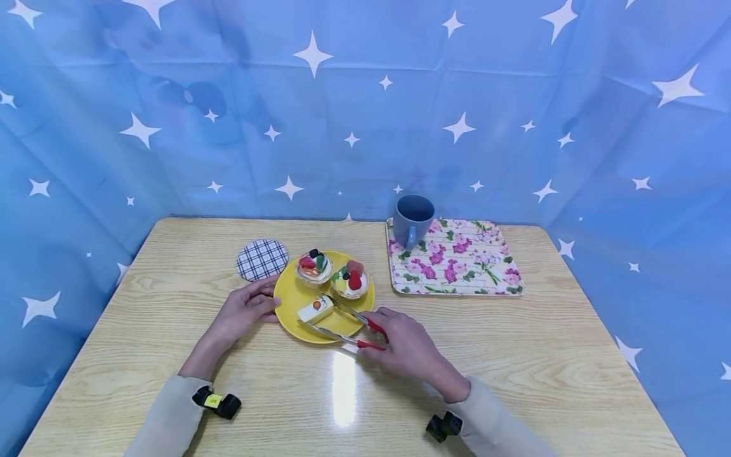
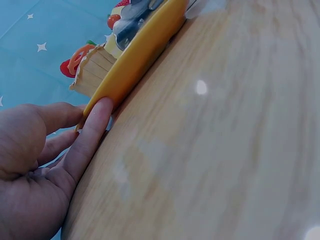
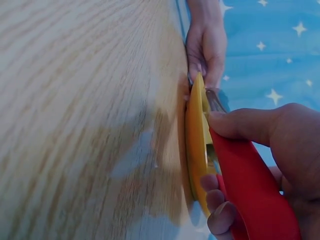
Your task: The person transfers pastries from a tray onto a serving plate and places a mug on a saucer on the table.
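A yellow plate (image 1: 291, 320) on the table bears two fruit-topped tarts, one at the back (image 1: 313, 266) and one at its right (image 1: 351, 281). Nearer the front lies a small cream-coloured cake slice (image 1: 315, 309) with an orange dot on top. My left hand (image 1: 247, 308) pinches the plate's left rim between thumb (image 2: 95, 122) and fingers. In my right hand (image 1: 402, 339) is a pair of metal tongs with red handles (image 3: 255, 185). The tong arms are spread on either side of the cake slice; whether they touch it, I cannot tell.
Behind the left hand lies a round checked coaster (image 1: 262, 259). At the back right, a blue mug (image 1: 414, 219) stands on the left part of a floral tray (image 1: 457, 263). A blue star-patterned cloth (image 1: 365, 95) hangs behind the wooden table (image 1: 274, 406).
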{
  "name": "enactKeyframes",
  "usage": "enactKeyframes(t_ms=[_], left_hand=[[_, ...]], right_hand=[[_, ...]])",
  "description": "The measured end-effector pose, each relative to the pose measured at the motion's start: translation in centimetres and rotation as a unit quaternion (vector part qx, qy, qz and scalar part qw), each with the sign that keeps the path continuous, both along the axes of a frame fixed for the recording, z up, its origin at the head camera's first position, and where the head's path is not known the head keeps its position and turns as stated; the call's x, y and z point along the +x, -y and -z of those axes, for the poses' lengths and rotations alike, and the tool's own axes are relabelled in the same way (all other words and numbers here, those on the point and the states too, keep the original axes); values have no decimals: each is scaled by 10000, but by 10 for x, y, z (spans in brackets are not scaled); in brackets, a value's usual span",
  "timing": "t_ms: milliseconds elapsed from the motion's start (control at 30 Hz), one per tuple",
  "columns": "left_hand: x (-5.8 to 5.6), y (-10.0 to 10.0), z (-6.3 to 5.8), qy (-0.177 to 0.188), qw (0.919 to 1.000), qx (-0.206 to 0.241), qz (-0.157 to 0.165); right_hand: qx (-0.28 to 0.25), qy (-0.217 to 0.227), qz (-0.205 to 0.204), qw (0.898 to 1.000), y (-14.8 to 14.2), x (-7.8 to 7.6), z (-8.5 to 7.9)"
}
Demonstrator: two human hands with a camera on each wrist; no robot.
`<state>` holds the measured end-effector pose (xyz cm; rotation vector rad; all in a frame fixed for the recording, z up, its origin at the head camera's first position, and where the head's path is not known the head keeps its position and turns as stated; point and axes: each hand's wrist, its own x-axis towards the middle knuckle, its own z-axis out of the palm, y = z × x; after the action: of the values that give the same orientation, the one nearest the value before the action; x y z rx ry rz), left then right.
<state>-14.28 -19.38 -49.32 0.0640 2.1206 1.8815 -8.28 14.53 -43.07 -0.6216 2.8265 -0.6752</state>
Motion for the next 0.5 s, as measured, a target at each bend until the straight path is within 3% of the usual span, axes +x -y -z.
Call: enactKeyframes(t_ms=[500], left_hand=[[-1, 0, 1, 14, 10000, 11, 20]], right_hand=[[-63, 87, 66, 9999, -2, 3, -8]])
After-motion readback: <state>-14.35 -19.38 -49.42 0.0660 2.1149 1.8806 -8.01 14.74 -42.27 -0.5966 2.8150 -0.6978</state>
